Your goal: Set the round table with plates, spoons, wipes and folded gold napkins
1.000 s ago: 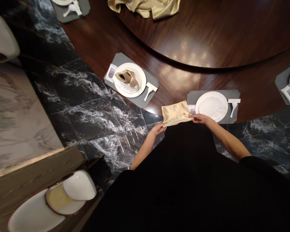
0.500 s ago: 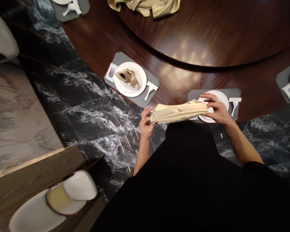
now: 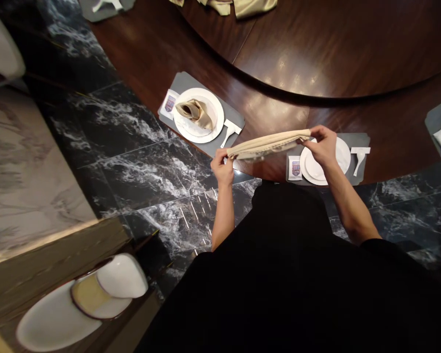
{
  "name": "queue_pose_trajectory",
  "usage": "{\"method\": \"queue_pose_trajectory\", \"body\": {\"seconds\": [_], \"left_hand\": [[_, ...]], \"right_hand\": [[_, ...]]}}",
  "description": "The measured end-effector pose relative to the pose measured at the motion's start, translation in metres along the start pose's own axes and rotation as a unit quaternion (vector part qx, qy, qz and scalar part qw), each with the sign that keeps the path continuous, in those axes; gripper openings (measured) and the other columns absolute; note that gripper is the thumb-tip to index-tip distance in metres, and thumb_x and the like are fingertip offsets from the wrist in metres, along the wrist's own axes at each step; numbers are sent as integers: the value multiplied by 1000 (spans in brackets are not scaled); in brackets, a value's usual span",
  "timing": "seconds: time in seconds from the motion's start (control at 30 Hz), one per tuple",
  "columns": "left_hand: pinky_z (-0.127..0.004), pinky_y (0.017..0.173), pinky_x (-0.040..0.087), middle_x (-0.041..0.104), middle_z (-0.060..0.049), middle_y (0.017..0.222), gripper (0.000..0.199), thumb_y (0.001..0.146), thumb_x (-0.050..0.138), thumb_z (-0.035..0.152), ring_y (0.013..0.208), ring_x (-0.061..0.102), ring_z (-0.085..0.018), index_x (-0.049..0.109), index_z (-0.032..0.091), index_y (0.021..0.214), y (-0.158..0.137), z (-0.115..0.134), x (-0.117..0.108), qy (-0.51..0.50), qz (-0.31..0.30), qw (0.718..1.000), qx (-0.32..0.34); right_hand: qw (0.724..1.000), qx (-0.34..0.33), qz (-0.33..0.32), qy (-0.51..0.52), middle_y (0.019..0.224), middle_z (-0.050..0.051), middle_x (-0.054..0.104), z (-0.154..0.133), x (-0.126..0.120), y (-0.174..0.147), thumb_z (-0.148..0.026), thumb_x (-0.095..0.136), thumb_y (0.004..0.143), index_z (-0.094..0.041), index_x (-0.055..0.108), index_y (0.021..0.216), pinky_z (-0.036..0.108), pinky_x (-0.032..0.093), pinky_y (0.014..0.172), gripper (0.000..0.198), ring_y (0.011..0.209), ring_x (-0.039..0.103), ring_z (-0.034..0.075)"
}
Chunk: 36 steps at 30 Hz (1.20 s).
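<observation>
A pale gold cloth napkin (image 3: 268, 143), gathered into a narrow pleated strip, stretches between my two hands above the table edge. My left hand (image 3: 222, 165) pinches its left end, and my right hand (image 3: 322, 144) grips the other end with fingers closed. Beneath my right hand lies a stack of white plates (image 3: 314, 166) on a grey placemat (image 3: 363, 177). A small printed packet (image 3: 294, 168) is left of those plates; a white spoon (image 3: 359, 159) rests to their right. On the neighbouring setting, a folded gold napkin (image 3: 195, 113) sits on a white plate (image 3: 183, 135).
The round dark wood table (image 3: 147, 63) carries a raised turntable (image 3: 327, 54) with more gold cloths (image 3: 255, 6) at its far side. Another placemat (image 3: 435, 117) is at the right. A white chair (image 3: 123, 277) stands lower left on the marble floor (image 3: 150, 169).
Both hands have lifted the napkin up and away from my body, over the table edge. It has turned from a broader folded face to a thinner strip, and the printed packet shows fully now.
</observation>
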State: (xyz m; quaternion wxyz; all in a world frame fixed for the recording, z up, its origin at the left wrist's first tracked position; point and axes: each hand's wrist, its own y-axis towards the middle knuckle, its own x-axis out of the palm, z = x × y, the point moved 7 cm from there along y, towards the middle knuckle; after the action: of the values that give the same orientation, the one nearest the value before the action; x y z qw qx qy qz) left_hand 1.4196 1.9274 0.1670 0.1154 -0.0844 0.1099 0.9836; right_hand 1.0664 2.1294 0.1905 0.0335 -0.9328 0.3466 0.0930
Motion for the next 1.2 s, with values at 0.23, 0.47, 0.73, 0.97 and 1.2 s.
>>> {"method": "queue_pose_trajectory", "body": {"seconds": [0.23,0.47,0.73,0.97,1.2], "left_hand": [[-38,99,60,81,-11,104,18,99,82,35,101,74,-25,83,17,97,-47,-136,37,124,-53,972,-195],[-38,97,62,82,-9,102,19,100,71,26,96,75,-26,75,21,118,-82,-196,48,246,-133,917,-284],[-59,134,35,59,-26,165,36,103,65,26,158,51,-39,70,15,137,-90,-133,124,350,-445,820,80],[-59,126,45,57,-29,160,46,99,56,11,147,57,-41,65,14,144,-74,-159,142,398,-539,741,55],[-50,123,50,62,-24,150,50,89,69,10,139,60,-39,64,15,139,-48,-164,136,324,-560,760,68]], "right_hand": [[987,142,-47,-67,89,1,73,159,48,2,-49,95,74,-25,59,95,40,64,92,48,94,74,24],[944,174,-156,-231,101,9,79,229,70,-24,-44,81,84,-23,65,112,46,63,94,38,96,73,30],[859,-66,-335,-382,142,24,69,198,107,-20,-18,49,101,-15,74,124,53,53,114,34,133,60,38],[793,-119,-436,-408,141,24,65,209,118,-23,-35,73,94,-12,71,129,51,50,117,42,131,55,39],[801,-96,-449,-385,140,19,67,221,116,-2,-23,79,88,-16,74,128,48,50,115,42,125,58,36]]}}
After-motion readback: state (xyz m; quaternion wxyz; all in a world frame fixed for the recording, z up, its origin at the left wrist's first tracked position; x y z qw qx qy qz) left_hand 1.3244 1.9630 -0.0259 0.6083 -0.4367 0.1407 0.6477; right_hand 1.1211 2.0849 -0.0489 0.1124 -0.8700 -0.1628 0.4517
